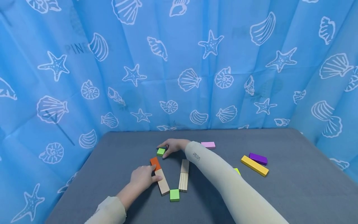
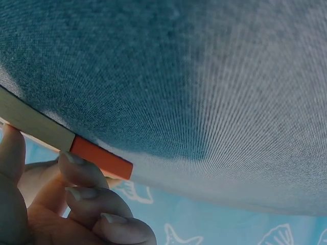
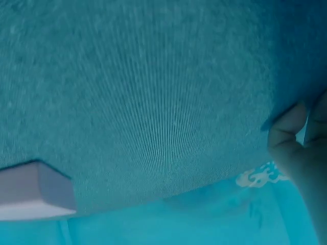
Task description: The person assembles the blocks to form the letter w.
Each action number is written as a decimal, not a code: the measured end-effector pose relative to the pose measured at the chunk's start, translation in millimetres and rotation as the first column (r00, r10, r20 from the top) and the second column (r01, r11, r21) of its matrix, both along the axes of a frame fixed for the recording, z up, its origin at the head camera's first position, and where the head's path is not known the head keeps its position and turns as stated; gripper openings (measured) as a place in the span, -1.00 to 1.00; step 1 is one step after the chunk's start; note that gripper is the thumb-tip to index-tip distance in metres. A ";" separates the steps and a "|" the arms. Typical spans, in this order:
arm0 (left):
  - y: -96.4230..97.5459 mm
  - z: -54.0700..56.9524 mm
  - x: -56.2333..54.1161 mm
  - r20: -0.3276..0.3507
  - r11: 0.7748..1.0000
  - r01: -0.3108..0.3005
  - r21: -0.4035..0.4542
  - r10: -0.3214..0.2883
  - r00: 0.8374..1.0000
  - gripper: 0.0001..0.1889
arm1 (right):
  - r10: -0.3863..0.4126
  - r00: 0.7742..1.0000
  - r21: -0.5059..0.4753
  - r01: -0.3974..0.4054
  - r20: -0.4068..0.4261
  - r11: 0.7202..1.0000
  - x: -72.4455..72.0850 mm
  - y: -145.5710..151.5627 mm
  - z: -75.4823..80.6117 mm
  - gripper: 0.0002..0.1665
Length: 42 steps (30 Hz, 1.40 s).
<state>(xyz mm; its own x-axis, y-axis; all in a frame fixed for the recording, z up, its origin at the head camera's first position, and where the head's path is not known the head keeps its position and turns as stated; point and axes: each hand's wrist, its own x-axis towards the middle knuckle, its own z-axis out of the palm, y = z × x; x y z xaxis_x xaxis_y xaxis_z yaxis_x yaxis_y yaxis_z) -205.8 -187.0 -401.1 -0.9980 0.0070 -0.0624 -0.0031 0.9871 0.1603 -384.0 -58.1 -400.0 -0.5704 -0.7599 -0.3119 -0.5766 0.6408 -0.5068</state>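
In the head view my left hand (image 1: 143, 178) rests on a bar of two blocks laid end to end. Its fingertips touch the orange block (image 1: 154, 161), and its thumb lies over the plain wooden block (image 1: 162, 185). The left wrist view has the fingertips at the orange block (image 2: 102, 161) and the thumb at the wooden block (image 2: 33, 120). Farther back, my right hand (image 1: 174, 145) pinches a light green block (image 1: 160, 151), thumb beside it and index finger behind. That block is hidden in the right wrist view, where the right hand (image 3: 296, 135) shows bent fingertips.
Two wooden blocks (image 1: 184, 175) form a bar on the right, near another green block (image 1: 174, 195). A pink block (image 1: 208, 145) lies behind the right forearm, which partly covers a yellow-green block (image 1: 237, 171). Yellow (image 1: 254, 165) and purple (image 1: 258, 159) blocks lie rightward. A blue curtain (image 1: 173, 102) hangs behind.
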 end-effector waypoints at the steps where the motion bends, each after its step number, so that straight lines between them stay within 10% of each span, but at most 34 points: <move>1: 0.1 0.3 0.3 0.000 1.000 -0.002 0.003 0.002 1.000 -0.36 | -0.013 1.000 -0.001 0.013 -0.006 1.000 1.1 -0.3 -0.2 -0.29; 14: 5.3 2.8 1.1 -0.019 1.000 0.011 0.004 -0.011 1.000 -0.38 | -0.120 0.990 -0.141 0.128 0.068 0.982 3.3 27.8 12.2 -0.34; 27: 34.0 3.7 -5.3 -0.055 0.925 0.353 0.144 -0.348 0.936 -0.37 | -0.131 0.991 -0.202 0.137 0.040 0.970 20.1 84.0 23.6 -0.33; 42: 58.3 -2.4 -16.2 0.067 0.924 0.377 0.066 -0.381 0.922 -0.30 | -0.187 0.982 -0.099 0.187 0.008 0.977 27.4 122.9 16.0 -0.37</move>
<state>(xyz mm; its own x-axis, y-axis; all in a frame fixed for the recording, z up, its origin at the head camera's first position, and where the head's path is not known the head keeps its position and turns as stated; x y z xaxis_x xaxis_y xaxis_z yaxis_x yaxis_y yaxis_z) -222.0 -128.7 -403.6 -0.9122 0.3891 -0.1283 0.3554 0.9073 0.2248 -356.5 64.8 -383.9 -0.7057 -0.6666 -0.2399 -0.4520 0.6844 -0.5720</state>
